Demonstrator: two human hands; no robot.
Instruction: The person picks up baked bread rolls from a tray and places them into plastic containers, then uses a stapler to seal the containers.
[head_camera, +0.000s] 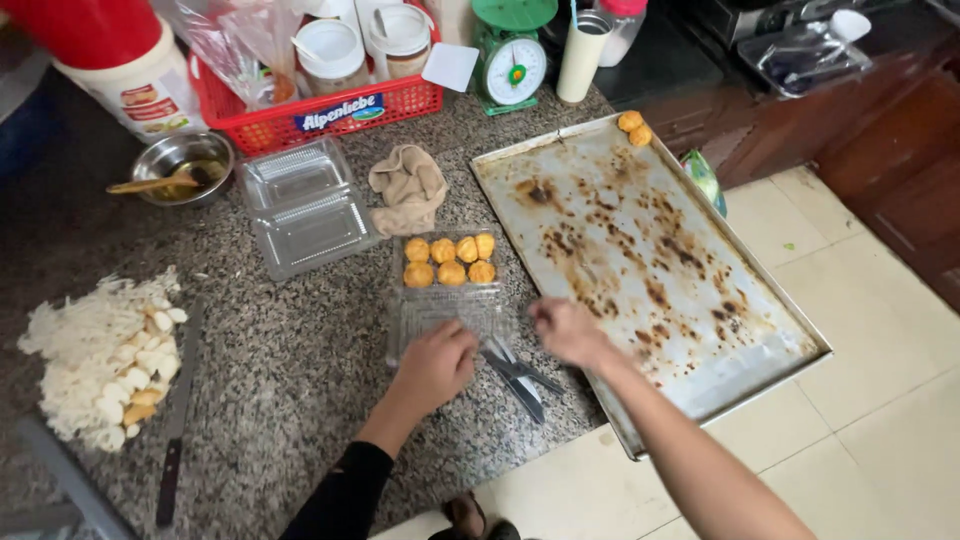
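1. A clear plastic box (447, 285) of six golden pastries (450, 261) sits near the counter's front edge, lid open.
2. Left hand (435, 365), fingers curled, presses the lid.
3. Right hand (566, 330), loosely open, hovers over metal tongs (520, 375) beside the baking tray (640, 260).

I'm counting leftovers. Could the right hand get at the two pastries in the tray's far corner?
Probably yes: the right hand rests at the baking tray edge, and only bare tray lies between it and the two pastries.
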